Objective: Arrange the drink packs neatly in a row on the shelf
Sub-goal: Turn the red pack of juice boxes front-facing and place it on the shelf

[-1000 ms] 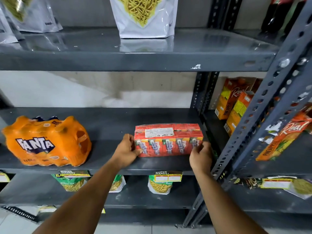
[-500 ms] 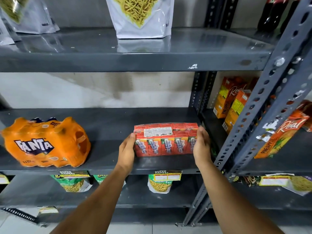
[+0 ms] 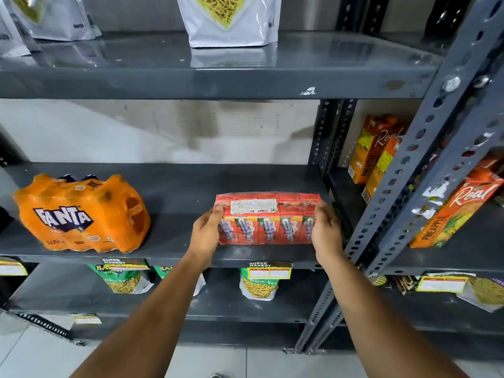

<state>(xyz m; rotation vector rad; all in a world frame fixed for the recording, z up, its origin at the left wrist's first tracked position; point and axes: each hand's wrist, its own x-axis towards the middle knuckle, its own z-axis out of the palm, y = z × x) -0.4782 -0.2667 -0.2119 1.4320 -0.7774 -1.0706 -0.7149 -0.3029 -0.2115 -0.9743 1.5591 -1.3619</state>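
A red shrink-wrapped pack of small juice cartons (image 3: 266, 218) stands on the grey middle shelf (image 3: 174, 192), toward its right end. My left hand (image 3: 207, 233) clasps the pack's left end and my right hand (image 3: 326, 231) clasps its right end. An orange Fanta multipack (image 3: 81, 214) sits at the left of the same shelf, a wide gap away from the red pack.
A perforated grey upright (image 3: 425, 165) stands just right of my right hand. Beyond it are tall Real pineapple juice cartons (image 3: 376, 151). White snack pouches (image 3: 231, 20) stand on the shelf above, and green snack bags (image 3: 259, 285) on the shelf below.
Both hands shifted from the pack's front lower corners to its two ends and now grip it. The pack has barely moved on the shelf.
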